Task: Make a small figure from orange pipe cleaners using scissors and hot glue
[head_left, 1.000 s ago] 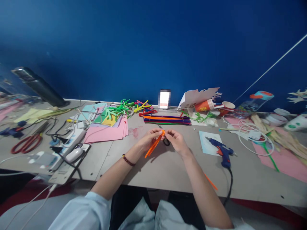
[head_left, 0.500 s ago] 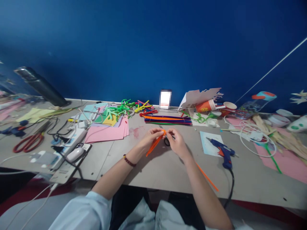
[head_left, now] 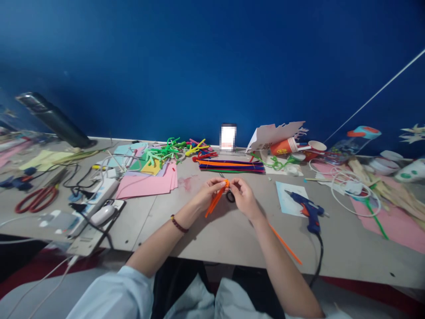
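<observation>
My left hand [head_left: 206,193] pinches a bunch of orange pipe cleaners [head_left: 215,203], whose loose ends point down toward me. At the bunch's top, beside the left fingertips, my right hand [head_left: 243,195] has its fingers closed on the same orange piece. Just under the hands lie small scissors with a black handle [head_left: 230,196], partly covered. A single orange pipe cleaner [head_left: 286,246] rests on the table by my right forearm. Behind the hands is a bundle of coloured pipe cleaners [head_left: 232,165].
A blue glue gun [head_left: 308,210] lies at right on light-blue paper. Pink sheets [head_left: 146,184], a power strip [head_left: 96,204] and red-handled scissors [head_left: 37,199] are at left. Behind stand a phone [head_left: 228,137] and an orange paper cup [head_left: 283,146].
The orange ends below my left hand have spread slightly and shifted a little to the right. Both hands stay in nearly the same place.
</observation>
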Tool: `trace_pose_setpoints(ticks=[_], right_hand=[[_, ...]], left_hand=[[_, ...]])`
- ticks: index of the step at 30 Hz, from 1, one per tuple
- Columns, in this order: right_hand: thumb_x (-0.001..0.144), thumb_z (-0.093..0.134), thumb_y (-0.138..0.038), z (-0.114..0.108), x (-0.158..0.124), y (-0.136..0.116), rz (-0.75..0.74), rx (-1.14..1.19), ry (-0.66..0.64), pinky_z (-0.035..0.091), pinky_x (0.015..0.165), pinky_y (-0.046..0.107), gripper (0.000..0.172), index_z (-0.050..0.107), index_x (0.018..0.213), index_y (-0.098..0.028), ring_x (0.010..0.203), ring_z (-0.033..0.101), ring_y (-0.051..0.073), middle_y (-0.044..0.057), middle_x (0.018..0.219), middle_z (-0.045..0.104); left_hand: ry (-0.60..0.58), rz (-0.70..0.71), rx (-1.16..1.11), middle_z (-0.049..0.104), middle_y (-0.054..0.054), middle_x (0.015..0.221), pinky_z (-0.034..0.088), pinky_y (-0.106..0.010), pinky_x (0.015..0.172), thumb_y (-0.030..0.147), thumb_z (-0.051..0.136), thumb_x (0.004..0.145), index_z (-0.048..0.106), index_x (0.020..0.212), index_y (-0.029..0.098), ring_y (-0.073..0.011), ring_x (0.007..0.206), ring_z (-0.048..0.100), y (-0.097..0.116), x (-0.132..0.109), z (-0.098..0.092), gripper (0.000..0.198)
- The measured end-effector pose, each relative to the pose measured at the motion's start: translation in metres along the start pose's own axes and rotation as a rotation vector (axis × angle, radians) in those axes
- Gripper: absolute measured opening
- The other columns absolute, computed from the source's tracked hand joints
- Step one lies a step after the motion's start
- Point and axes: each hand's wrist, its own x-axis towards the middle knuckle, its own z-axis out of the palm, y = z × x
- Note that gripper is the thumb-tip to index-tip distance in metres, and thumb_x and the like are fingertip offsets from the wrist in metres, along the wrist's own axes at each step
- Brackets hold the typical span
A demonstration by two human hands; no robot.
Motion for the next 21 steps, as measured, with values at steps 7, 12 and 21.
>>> trace_pose_setpoints(ticks=[7, 12, 21], right_hand=[[0.076, 0.060, -0.051, -0.0010, 0.0029, -0.0023, 0.130, 0.203, 0.049, 0.047, 0.076, 0.032, 0.029, 0.055, 0.086, -0.024, 0.076, 0.057, 0.017, 0.002, 0.081, 0.060], [0.074, 0.063, -0.047, -0.0055, 0.0052, -0.0053, 0.207, 0.237, 0.157, 0.047, 0.073, 0.031, 0.028, 0.059, 0.087, -0.023, 0.070, 0.056, 0.015, 0.001, 0.076, 0.060], [0.074, 0.065, -0.043, -0.0017, 0.0028, -0.0075, 0.141, 0.168, 0.148, 0.049, 0.075, 0.032, 0.027, 0.063, 0.092, -0.022, 0.081, 0.061, 0.018, 0.004, 0.089, 0.066]], left_hand=[[-0.070, -0.022, -0.004, 0.071, -0.006, 0.079, 0.051, -0.023, 0.074, 0.028, 0.078, 0.066, 0.069, 0.085, 0.012, -0.0127, 0.071, 0.067, 0.0012, 0.0012, -0.0058, 0.026], [-0.046, -0.031, -0.063, 0.072, -0.005, 0.092, 0.051, -0.023, 0.081, 0.016, 0.077, 0.066, 0.066, 0.096, 0.014, -0.0122, 0.081, 0.068, 0.0029, 0.0030, -0.0059, 0.032], [0.070, 0.099, 0.094, 0.071, -0.003, 0.082, 0.049, -0.026, 0.079, 0.020, 0.081, 0.059, 0.066, 0.086, 0.014, -0.0120, 0.073, 0.066, -0.0022, 0.0037, -0.0042, 0.032]])
